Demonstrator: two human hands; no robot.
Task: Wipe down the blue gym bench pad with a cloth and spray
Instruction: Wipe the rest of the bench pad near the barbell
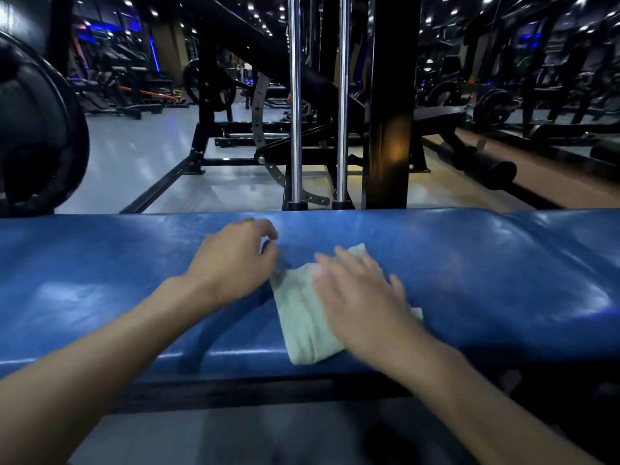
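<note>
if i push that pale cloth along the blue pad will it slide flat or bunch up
The cloth looks soft and folded, so it would probably bunch at its free edges. Pressed flat under the right hand, it should glide, since the bench pad looks smooth and glossy. Lifted, it would likely droop.

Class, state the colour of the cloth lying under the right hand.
Pale green cloth, best seen in the head view.

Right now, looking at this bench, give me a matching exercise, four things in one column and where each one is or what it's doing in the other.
1. cloth
2. right hand
3. left hand
4. weight plate

A. far left, behind the pad
B. flat on the cloth
C. lying on the blue pad
D. fingers curled, at the cloth's left edge

Pairs: 1-C, 2-B, 3-D, 4-A
</note>
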